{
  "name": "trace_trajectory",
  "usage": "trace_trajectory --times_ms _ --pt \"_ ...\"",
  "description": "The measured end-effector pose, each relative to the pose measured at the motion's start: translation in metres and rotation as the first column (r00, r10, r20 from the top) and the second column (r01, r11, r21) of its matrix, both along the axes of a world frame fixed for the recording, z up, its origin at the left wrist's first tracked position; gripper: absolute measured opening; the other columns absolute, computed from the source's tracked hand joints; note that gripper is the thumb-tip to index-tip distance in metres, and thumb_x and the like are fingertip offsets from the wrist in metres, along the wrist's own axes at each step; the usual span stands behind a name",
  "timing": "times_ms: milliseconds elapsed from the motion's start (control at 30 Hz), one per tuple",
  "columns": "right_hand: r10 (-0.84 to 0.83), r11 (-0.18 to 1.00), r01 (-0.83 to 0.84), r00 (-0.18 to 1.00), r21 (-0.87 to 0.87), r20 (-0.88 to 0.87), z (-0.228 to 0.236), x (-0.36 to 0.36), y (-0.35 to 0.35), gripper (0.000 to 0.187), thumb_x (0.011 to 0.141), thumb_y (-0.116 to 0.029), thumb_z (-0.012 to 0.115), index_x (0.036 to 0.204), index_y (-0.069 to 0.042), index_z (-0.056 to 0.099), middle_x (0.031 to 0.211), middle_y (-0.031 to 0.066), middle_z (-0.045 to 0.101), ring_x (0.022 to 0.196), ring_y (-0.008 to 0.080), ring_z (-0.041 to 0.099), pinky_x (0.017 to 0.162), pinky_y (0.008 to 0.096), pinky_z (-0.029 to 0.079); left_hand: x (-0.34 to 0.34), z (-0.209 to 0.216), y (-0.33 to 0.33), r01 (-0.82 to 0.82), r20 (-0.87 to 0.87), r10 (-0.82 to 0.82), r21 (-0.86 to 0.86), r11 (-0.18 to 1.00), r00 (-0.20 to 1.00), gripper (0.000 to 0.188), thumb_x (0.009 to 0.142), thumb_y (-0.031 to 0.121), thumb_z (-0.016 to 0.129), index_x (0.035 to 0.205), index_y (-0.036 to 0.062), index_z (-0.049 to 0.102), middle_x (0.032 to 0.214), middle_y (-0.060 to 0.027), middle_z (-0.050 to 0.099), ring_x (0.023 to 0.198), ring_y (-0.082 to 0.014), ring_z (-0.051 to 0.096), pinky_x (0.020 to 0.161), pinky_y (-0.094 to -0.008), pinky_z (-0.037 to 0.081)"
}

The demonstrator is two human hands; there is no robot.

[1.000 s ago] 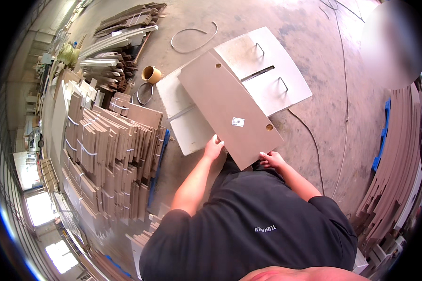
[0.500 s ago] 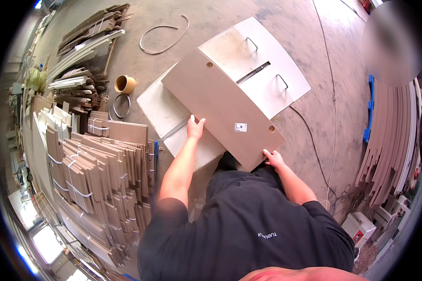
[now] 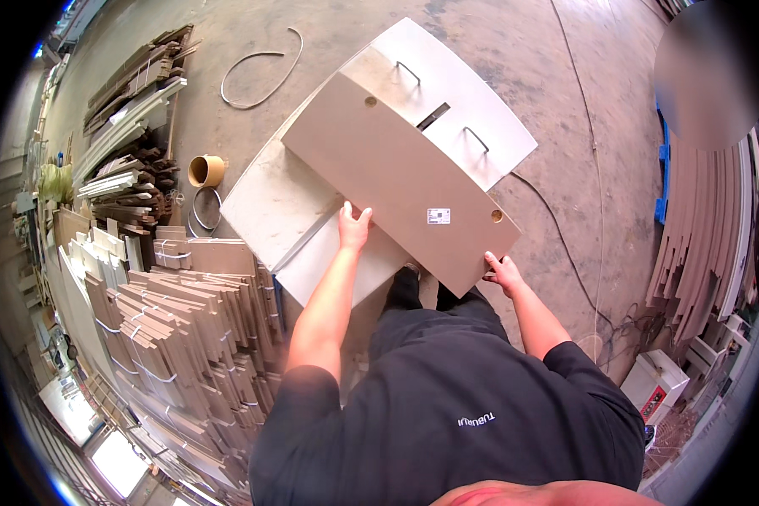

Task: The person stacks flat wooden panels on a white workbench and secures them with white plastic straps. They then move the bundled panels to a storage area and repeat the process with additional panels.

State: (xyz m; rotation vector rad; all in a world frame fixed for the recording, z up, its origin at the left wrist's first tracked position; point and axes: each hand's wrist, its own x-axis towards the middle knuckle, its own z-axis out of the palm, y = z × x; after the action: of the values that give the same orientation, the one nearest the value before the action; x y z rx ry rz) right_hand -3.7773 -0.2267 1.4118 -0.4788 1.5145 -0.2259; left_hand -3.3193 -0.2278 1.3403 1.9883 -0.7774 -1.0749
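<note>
The left hand (image 3: 354, 230), reaching straight ahead, is half-closed on the long edge of the brown panel (image 3: 396, 179), slanted across the white bench (image 3: 270, 198); the right hand (image 3: 504, 273), angled inward, pinches the panel's near-right corner.

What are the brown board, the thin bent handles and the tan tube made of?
Brown board: perhaps manufactured wood with a smooth, matt coating; its colour is flat, no grain shows. Handles: probably metal, dark-finished; they're thin bent bars. Tan tube: maybe cardboard; its wall is thick and dull.
</note>
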Motion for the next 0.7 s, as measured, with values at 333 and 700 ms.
trace_trajectory --times_ms 333,700 --pt "-0.103 0.993 0.102 0.994 0.056 0.027 -0.012 -0.091 -0.009 0.058 0.105 -0.048 0.063 0.144 -0.008 0.048 0.144 0.0101 0.056 0.129 0.0283 0.059 0.100 0.0533 0.057 -0.098 0.023 -0.061 0.124 0.001 -0.125 0.044 0.991 0.992 0.080 0.093 0.024 0.076 0.152 -0.0149 0.037 0.144 -0.0290 0.050 0.138 -0.0411 0.049 0.119 -0.0422 0.039" --pt "-0.198 0.980 0.198 0.980 0.001 -0.016 -0.011 -0.077 -0.002 0.066 0.103 -0.052 0.064 0.151 -0.012 0.042 0.151 0.0059 0.050 0.138 0.0272 0.050 0.102 0.0556 0.053 -0.073 0.040 -0.060 0.360 0.168 -0.366 0.069 0.931 0.915 0.054 0.097 0.026 0.068 0.136 -0.0078 0.049 0.134 -0.0286 0.057 0.128 -0.0439 0.055 0.110 -0.0477 0.045"
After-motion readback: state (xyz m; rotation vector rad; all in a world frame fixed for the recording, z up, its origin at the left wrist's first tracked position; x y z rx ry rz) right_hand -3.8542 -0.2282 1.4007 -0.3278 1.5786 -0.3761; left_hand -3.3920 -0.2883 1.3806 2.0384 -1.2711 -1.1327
